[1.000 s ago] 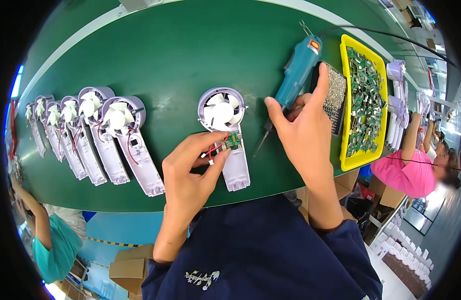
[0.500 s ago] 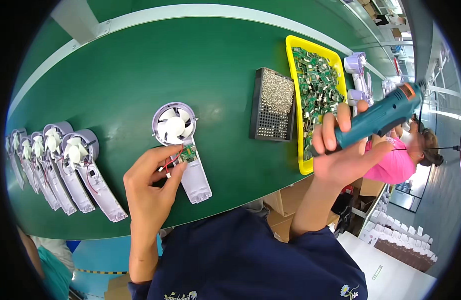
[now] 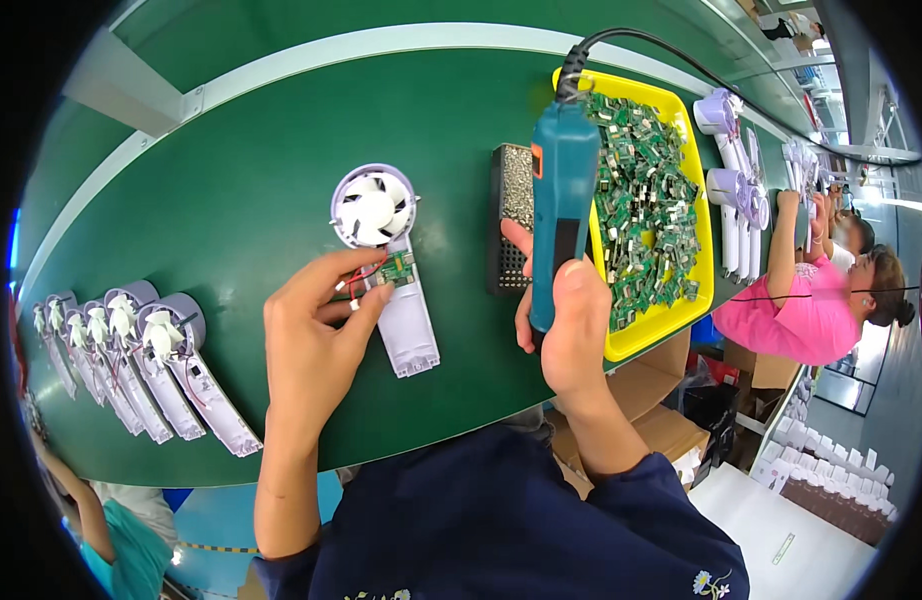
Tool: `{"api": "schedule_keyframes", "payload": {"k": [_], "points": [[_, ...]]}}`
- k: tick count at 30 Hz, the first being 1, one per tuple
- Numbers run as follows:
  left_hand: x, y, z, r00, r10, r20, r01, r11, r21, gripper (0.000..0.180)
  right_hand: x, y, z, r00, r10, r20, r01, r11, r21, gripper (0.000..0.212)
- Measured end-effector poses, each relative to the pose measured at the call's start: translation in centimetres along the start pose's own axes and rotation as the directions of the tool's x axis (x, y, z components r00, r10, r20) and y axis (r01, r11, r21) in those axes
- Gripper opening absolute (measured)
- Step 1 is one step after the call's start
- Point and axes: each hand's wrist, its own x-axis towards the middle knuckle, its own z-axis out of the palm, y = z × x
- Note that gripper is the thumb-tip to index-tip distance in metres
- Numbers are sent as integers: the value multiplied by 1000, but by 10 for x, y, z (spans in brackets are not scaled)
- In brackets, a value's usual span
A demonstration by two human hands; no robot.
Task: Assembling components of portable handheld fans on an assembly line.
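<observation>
A pale lilac handheld fan housing lies on the green table, its white fan blades at the far end. With thumb and fingers closed, my left hand holds a small green circuit board against the housing just below the fan head. Red wires and a white connector stick out by those fingers. My right hand grips a teal electric screwdriver, cord end up, over the gap between the screw tray and the yellow tray. Its tip is hidden.
A black screw tray stands partly behind the screwdriver. Beside it a yellow tray holds many circuit boards. Several fan housings line the left side; others lie at the right. A person in pink works at the right.
My right hand has swung the screwdriver left and turned it from slanting to upright, towards the screw tray. My left hand stays on the board; the whole view has shifted slightly.
</observation>
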Motion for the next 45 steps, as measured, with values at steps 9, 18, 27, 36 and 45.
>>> {"api": "schedule_keyframes", "payload": {"k": [9, 18, 27, 36, 45], "points": [[6, 0, -2, 999, 20, 41, -20, 1000, -16, 27, -5, 21, 1, 995, -60, 78, 68, 993, -97, 46], [1, -8, -2, 998, 52, 20, -52, 999, -12, 29, 5, -5, 5, 979, 43, 199, -73, 986, 147, 52], [5, -14, 1, 994, 114, 4, -114, 994, -5, 29, 70, -31, 9, 565, -805, 180, 657, 571, 492, 93], [5, -16, -2, 996, 91, 0, -91, 995, -50, 26, 64, -13, 23, 651, -687, 322, 461, 695, 552, 79], [6, -17, -2, 992, 124, -3, -124, 992, -16, 25, 65, -4, 25, 636, -714, 293, 485, 666, 567, 75]]}}
